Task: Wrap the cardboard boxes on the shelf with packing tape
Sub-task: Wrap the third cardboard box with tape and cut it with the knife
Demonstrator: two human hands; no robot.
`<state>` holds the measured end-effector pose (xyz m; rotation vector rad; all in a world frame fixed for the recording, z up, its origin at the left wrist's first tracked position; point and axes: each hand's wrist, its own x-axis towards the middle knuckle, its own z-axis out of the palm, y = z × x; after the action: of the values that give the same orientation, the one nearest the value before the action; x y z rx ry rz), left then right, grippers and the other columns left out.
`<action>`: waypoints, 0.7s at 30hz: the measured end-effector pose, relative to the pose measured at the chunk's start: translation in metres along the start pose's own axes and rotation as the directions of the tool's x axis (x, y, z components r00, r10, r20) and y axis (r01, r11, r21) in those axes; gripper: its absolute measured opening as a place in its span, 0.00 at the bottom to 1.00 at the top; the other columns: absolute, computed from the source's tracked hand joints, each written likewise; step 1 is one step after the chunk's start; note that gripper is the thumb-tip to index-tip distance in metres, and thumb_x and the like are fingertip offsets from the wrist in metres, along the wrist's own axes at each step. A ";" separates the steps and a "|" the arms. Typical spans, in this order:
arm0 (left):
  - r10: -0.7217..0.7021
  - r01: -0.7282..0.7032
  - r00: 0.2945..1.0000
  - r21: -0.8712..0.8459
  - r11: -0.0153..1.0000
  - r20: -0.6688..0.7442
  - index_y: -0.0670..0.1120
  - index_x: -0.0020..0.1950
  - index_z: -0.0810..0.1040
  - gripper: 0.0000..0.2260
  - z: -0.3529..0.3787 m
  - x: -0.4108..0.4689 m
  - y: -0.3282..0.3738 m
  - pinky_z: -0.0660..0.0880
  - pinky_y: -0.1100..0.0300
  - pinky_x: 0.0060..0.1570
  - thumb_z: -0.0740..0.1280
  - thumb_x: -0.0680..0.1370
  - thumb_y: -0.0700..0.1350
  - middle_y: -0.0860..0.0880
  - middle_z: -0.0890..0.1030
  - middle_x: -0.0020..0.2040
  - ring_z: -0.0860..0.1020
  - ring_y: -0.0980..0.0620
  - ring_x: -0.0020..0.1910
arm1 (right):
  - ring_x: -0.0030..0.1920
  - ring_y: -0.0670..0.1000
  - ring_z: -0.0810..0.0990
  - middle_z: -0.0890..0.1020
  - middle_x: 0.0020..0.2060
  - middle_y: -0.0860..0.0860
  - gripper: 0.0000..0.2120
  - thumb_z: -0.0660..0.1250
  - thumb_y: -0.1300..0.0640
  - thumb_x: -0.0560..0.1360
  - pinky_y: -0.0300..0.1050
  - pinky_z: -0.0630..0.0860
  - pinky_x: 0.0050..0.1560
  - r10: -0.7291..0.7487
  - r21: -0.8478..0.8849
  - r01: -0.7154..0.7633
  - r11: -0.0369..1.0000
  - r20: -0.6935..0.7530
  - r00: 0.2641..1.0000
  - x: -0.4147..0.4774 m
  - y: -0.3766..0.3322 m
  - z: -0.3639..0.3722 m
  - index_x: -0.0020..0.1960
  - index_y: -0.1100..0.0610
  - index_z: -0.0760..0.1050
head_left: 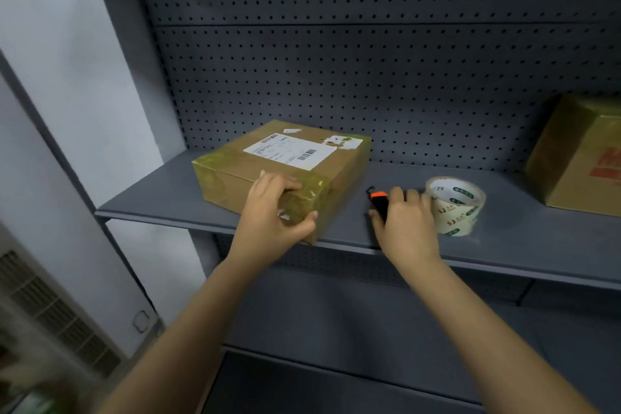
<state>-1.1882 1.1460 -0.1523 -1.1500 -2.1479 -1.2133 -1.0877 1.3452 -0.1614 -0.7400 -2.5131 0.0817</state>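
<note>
Dark grey, the perforated back panel rises behind a grey metal shelf at chest height. On its left part lies a flat brown cardboard box with a white shipping label on top and glossy tape over its near corners. The left hand holds the near corner, fingers spread over the top edge and thumb curled against the front face. Just beside the box, the right hand curls round a black-and-orange cutter, thumb on one side and fingers bent over it; the fingertips reach the roll of clear packing tape, which stands on the shelf close by. A second brown cardboard box sits well apart at the far right.

The box's near corner overhangs the shelf lip, so a hard tug from the left hand could tip it off. The cutter's tip points towards the box and the other hand; a careless swing could nick tape or skin. A knock from the fingertips could also roll the tape away.
</note>
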 end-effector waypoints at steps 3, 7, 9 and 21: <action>0.042 -0.042 0.999 -0.008 0.999 0.008 0.44 0.54 0.76 0.19 -0.017 -0.002 -0.007 0.68 0.38 0.67 0.73 0.69 0.53 0.54 0.76 0.52 0.73 0.57 0.56 | 0.62 0.57 0.71 0.76 0.59 0.55 0.15 0.67 0.54 0.77 0.52 0.70 0.62 -0.308 0.306 0.344 0.887 -0.161 0.938 0.001 -0.018 -0.004 0.61 0.59 0.74; 0.098 -0.098 0.995 -0.036 0.995 -0.002 0.42 0.56 0.77 0.20 -0.040 -0.011 -0.032 0.70 0.36 0.64 0.72 0.71 0.52 0.54 0.77 0.55 0.76 0.55 0.60 | 0.76 0.45 0.58 0.67 0.74 0.46 0.24 0.62 0.47 0.81 0.41 0.51 0.76 -0.608 0.477 0.587 0.654 -0.131 0.783 0.005 -0.056 -0.011 0.74 0.52 0.67; 0.101 -0.101 0.995 -0.059 0.993 -0.005 0.41 0.59 0.77 0.20 -0.052 -0.016 -0.045 0.68 0.37 0.67 0.72 0.72 0.51 0.53 0.78 0.58 0.75 0.55 0.64 | 0.77 0.43 0.55 0.64 0.76 0.45 0.25 0.60 0.45 0.82 0.40 0.46 0.77 -0.695 0.447 0.659 0.606 -0.107 0.711 0.010 -0.077 -0.007 0.76 0.51 0.64; -0.105 0.094 0.985 -0.083 0.992 -0.139 0.43 0.79 0.59 0.25 -0.074 -0.051 -0.086 0.61 0.58 0.75 0.61 0.82 0.44 0.46 0.62 0.78 0.60 0.53 0.78 | 0.56 0.49 0.76 0.82 0.54 0.47 0.15 0.72 0.53 0.75 0.50 0.74 0.58 -0.632 0.588 0.659 0.469 -0.298 0.715 0.020 -0.169 0.019 0.60 0.55 0.81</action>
<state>-1.2321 1.0366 -0.1909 -0.9638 -2.0886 -1.3882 -1.1950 1.2136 -0.1355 0.5328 -2.2874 0.6466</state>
